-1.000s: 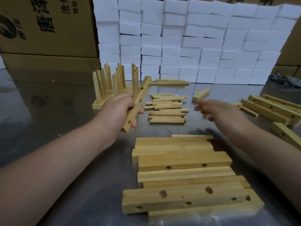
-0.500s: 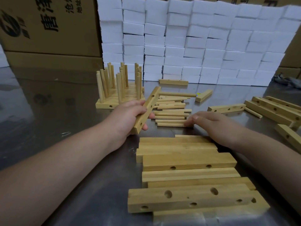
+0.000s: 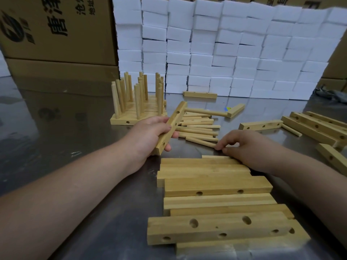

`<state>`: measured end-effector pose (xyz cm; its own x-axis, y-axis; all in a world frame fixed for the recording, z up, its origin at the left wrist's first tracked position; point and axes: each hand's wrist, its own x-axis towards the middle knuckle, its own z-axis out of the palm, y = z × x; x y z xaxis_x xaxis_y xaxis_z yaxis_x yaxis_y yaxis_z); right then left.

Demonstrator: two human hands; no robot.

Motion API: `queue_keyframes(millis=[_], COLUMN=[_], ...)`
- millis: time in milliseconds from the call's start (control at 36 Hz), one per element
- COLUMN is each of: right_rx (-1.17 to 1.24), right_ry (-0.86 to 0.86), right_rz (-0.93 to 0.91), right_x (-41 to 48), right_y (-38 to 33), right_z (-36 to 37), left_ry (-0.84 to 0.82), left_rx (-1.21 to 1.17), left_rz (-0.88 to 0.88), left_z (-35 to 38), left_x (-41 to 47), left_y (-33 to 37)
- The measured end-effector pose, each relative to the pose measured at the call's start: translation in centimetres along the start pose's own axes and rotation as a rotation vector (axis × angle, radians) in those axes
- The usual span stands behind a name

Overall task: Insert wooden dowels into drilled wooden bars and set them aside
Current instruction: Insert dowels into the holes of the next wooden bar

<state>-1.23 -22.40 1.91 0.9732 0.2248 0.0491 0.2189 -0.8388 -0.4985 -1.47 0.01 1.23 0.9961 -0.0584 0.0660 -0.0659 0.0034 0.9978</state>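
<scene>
Right in the middle of the metal table (image 3: 56, 132) a dowel pile (image 3: 199, 127) is sitting, so I'm placing everything off that. Just left of the pile, the left hand (image 3: 150, 134) is gripping a drilled bar (image 3: 173, 124) around its lower half, fingers wrapping round it. The bar is tilting up and away with its holes facing the camera. One peg (image 3: 204, 112) is sticking out sideways from near the bar's top end, passing over the back of the pile.

At the pile's near right corner, the right hand (image 3: 249, 147) is pinching the end of a loose dowel (image 3: 201, 142) between thumb and fingertips. That dowel is lying along the pile's near edge.

Behind the pile to the left, finished bars (image 3: 139, 117) are sitting side by side with their pegs pointing straight up. On the near side of the pile, a stack of bars (image 3: 216, 184) is lying flat, some showing holes. Off to the pile's right, more bars (image 3: 317, 126) are lying in a loose group. Way behind the pile, white blocks (image 3: 225, 53) are forming a wall, with cardboard boxes (image 3: 56, 29) sitting to their left.
</scene>
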Motion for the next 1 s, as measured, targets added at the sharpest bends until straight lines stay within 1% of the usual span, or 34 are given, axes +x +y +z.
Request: queue_keyframes(millis=[111, 278, 361, 417, 528, 611, 778, 889, 1000], right_rx=[-0.001, -0.040, -0.051, -0.039, 0.036, 0.067, 0.098, 0.047, 0.047], right_ry=[0.038, 0.025, 0.047, 0.086, 0.221, 0.270, 0.276, 0.251, 0.267], right_rz=[-0.015, 0.050, 0.043, 0.021, -0.053, -0.104, -0.087, -0.139, -0.170], right_x=[0.1, 0.6, 0.6, 0.4, 0.1, -0.1, -0.2, -0.6, -0.9], right_y=[0.3, 0.7, 0.7, 0.6, -0.2, -0.7, -1.1, -1.4, -1.7], right_z=[0.0, 0.1, 0.1, 0.1, 0.0, 0.0, 0.2, 0.3, 0.3], left_ry=[-0.001, 0.001, -0.002, -0.007, -0.012, -0.029, -0.085, -0.096, -0.108], left_rx=[0.001, -0.002, -0.023, -0.034, -0.046, -0.048, -0.046, -0.043, -0.028], left_rz=[0.001, -0.002, -0.009, -0.009, -0.004, -0.001, 0.015, 0.021, 0.030], left_z=[0.0, 0.0, 0.0, 0.0, -0.1, -0.1, 0.0, 0.1, 0.1], left_x=[0.0, 0.0, -0.1, -0.1, -0.2, -0.2, -0.4, -0.6, -0.6], left_y=[0.0, 0.1, 0.1, 0.2, 0.3, 0.3, 0.4, 0.4, 0.4])
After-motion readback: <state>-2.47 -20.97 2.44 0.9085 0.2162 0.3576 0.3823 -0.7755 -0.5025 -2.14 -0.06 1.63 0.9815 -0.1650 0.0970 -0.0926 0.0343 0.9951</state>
